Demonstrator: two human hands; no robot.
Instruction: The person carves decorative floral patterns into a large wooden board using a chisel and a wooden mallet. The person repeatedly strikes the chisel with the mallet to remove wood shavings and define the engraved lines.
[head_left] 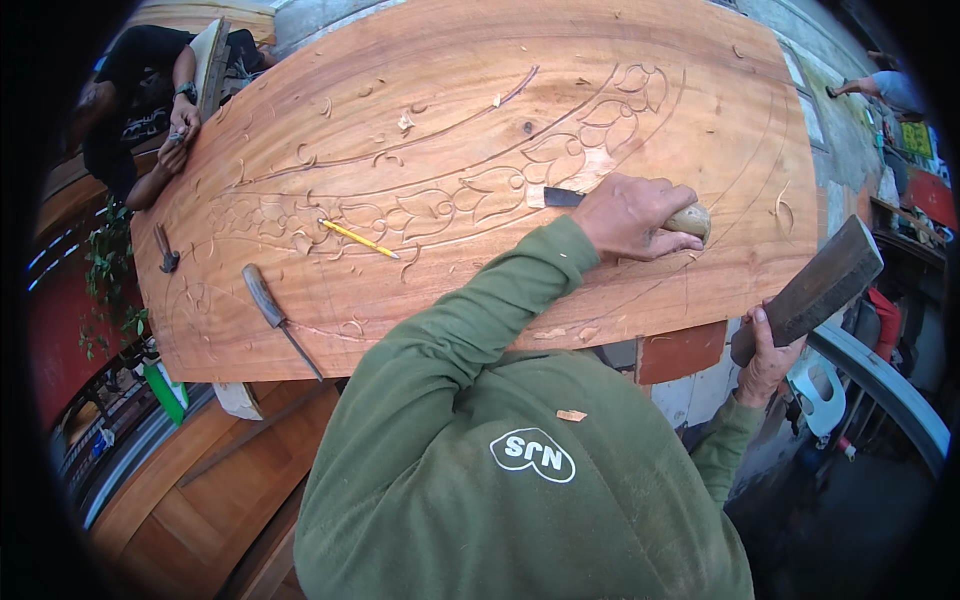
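Right of centre in the frame, the left hand (638, 214) is gripping a broad chisel (563, 197), its fingers closing around the tool; the dark flat blade is pointing left over the carved band, while the pale rounded handle end is sticking out on the right side of the fist; at the right of the frame, the right hand (768, 362) is holding a dark wooden block (815, 288) by its lower end, the block tilting up toward the upper right and staying clear of the chisel.

The large wooden panel (450, 145) is filling the upper middle of the frame, its leaf-and-flower carving running in a curved band from the left toward the top right; thin curled wood shavings (405, 122) are lying scattered over it; a yellow pencil (358, 238) is resting across the band, left of centre; a narrow chisel (264, 296) with a wooden handle is lying below and left of the pencil, its shaft pointing toward the panel's lower edge; a small hammer (166, 252) is lying near the left edge.

At the upper left, a co-worker's hand (184, 120) is hovering by the panel's border; at the lower right, a white plastic chair (818, 395) is standing beyond the right forearm; a wood chip (571, 415) is resting on the green sweater (430, 450), lower centre.
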